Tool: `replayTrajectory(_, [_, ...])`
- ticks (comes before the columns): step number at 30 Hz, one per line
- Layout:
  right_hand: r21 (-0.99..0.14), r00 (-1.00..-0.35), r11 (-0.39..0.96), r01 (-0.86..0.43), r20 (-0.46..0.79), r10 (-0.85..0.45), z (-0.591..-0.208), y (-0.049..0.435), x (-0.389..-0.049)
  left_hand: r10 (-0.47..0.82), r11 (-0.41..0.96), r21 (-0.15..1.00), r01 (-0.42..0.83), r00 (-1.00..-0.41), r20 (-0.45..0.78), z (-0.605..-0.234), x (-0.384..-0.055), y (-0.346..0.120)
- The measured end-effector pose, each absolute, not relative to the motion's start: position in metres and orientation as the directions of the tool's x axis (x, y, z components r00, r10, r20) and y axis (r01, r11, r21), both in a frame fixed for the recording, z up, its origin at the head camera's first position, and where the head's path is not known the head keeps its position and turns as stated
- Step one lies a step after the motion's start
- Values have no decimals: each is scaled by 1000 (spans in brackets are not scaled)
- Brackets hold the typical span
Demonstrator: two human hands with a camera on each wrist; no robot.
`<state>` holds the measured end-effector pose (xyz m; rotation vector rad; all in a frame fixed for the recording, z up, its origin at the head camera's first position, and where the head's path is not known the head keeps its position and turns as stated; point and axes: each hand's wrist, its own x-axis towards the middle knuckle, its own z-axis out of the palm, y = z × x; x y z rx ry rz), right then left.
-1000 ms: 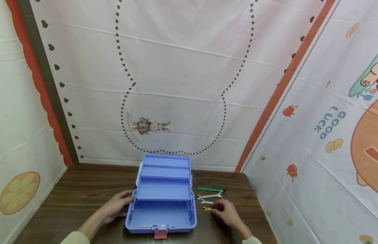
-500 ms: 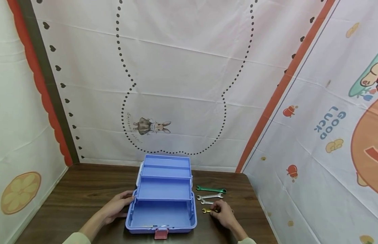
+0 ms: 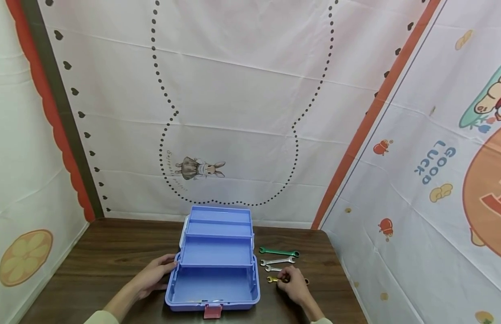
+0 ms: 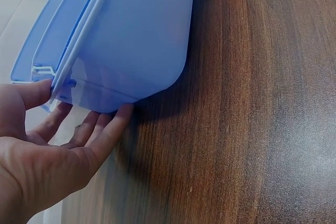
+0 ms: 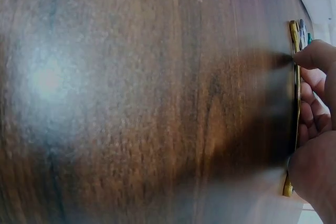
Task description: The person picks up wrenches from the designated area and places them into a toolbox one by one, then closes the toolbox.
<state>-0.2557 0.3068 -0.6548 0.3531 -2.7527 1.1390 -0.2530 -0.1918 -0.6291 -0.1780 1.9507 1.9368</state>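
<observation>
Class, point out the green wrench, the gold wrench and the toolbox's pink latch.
Green wrench [image 3: 279, 252]: head view, middle of the handle.
Gold wrench [image 3: 271, 279]: head view, on the open end.
Pink latch [image 3: 212, 312]: head view, middle of its front.

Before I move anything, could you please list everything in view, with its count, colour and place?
Table: one, dark brown, in front of the person
Cloth walls: three, whitish with prints, behind the table and at both sides
Toolbox: one, blue, open, mid-table
Trays: at least two, blue, stepped toward the toolbox's back
Latch: one, pink, toolbox's front
Green wrench: one, green, right of the toolbox, farthest
Silver wrenches: two, silver, next nearer
Gold wrench: one, gold, nearest
Sleeves: two, pale, head view's bottom edge
Left hand: one, bare, touching the toolbox's left side
Right hand: one, bare, pinching the gold wrench
</observation>
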Motion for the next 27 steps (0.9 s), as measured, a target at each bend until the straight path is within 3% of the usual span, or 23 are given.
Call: replayTrajectory(27, [-664, -977, 719, -205, 177, -115, -654, 301, -255, 177, 26, 935, -355, -919, -354, -629, -252, -191])
